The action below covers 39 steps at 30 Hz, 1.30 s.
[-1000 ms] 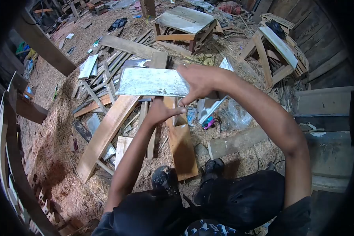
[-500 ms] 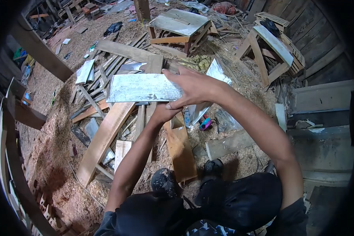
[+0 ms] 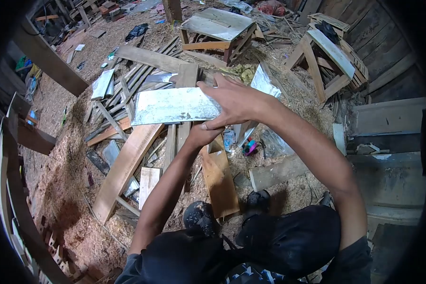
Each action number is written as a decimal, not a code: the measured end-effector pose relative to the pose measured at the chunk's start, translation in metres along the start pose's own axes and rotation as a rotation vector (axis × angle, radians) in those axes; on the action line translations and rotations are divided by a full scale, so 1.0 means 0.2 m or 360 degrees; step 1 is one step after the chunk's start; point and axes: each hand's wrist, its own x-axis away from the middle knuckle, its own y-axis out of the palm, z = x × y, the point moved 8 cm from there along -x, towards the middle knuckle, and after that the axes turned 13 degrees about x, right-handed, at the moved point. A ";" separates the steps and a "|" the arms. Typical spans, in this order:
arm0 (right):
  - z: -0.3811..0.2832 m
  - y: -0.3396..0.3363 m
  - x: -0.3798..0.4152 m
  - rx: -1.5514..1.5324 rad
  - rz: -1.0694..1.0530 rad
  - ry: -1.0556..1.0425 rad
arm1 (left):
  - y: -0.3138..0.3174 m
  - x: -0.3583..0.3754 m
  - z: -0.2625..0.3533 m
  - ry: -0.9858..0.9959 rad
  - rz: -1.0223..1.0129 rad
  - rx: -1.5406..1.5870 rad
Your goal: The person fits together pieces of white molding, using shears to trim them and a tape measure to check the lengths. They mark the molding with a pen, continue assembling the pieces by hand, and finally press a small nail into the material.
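Note:
A short board (image 3: pixel 175 106) with a worn whitish face is held up in front of me, its long side running left to right. My right hand (image 3: pixel 234 102) grips its right end, thumb below and fingers over the far edge. From underneath, my left hand (image 3: pixel 206 135) holds the board near the same end; most of its fingers are hidden behind the wood. Below the board lies a long light-brown plank (image 3: pixel 128 170), and a shorter orange-brown board (image 3: pixel 220 182) rests near my feet.
Loose wood strips (image 3: pixel 142 78) are piled beyond the board. Low wooden stands are at the back (image 3: pixel 217 26) and right (image 3: pixel 329 61). A pink and teal object (image 3: pixel 249 147) lies by my right hand. Curved planks (image 3: pixel 14 189) stand at left, a post (image 3: pixel 54 59) behind; shavings cover the floor.
The board and both hands stay almost in place, with the same hold. The view has shifted slightly, so the surroundings appear a little to the right.

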 end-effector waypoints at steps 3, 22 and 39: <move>0.00 0.01 0.00 -0.0053 -0.0014 -0.0041 | 0.02 -0.01 -0.02 -0.0022 -0.0038 0.0067; 0.00 0.01 -0.03 -0.0068 0.0053 -0.0043 | 0.06 0.01 0.09 -0.0108 -0.0072 0.0056; -0.05 0.02 -0.05 0.0015 0.0186 -0.0045 | -0.02 0.05 0.15 0.0736 -0.0217 0.1243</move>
